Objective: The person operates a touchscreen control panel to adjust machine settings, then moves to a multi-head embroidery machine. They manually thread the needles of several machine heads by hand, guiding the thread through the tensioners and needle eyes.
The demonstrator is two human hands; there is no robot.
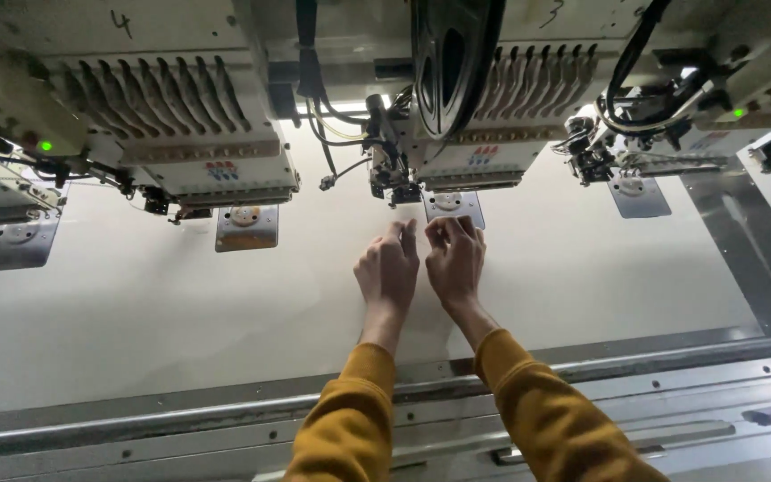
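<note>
White fabric (180,295): smooth, taut, spread flat across worktop under embroidery head (457,134). Left hand (387,272) and right hand (455,261) side by side, fingers curled, resting on fabric; grip on anything: cannot tell.

White machine bed (136,321) carries flat metal needle plates (246,228).

Smooth matt white cloth (180,303) lies framed by a dull brushed-metal rail (180,419).

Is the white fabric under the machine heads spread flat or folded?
Spread flat: the white fabric lies smooth inside the grey metal frame, with no folds visible.
</note>
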